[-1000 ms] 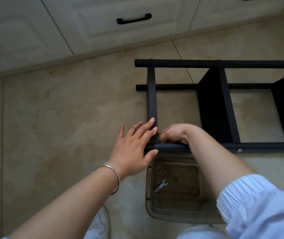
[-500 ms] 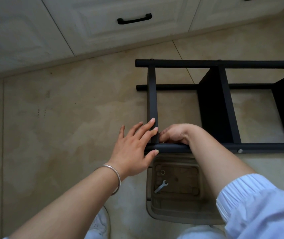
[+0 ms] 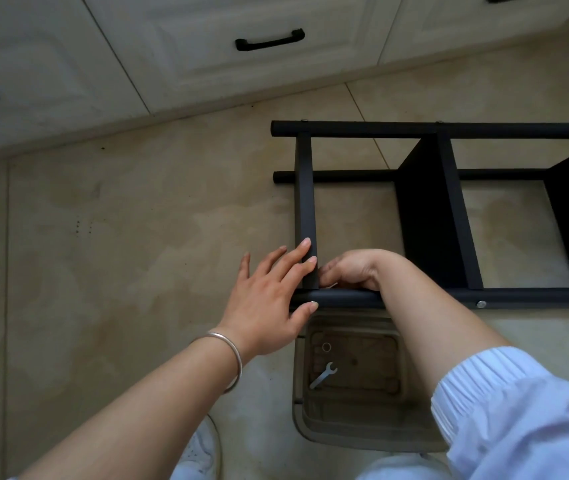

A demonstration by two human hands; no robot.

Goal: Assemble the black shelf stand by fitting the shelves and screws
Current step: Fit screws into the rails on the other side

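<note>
- Nothing of note has shifted since the earlier frames: both hands stay at the same corner joint and the frame lies where it did.
- Lying on its side on the tiled floor [image 3: 137, 237], the black shelf stand [image 3: 449, 216] has two shelf panels already standing between its rails; the end crossbar [image 3: 305, 202] meets the near rail [image 3: 345, 297] under the hands.
- Below the rail sits a clear plastic container [image 3: 352, 431] holding a small wrench [image 3: 323, 375] and a washer-like ring [image 3: 326, 347].
- Spread fairly wide, the left hand [image 3: 269, 299] lays straight fingers along the crossbar with its thumb against the rail, bracing the joint.
- Curled tight at the inner corner, the right hand [image 3: 352, 270] seems to work a screw; what its fingertips pinch I cannot tell.
- Doing this well probably means keeping crossbar and rail square under the left hand, starting the screw by hand, and saving the wrench for the final tightening.
</note>
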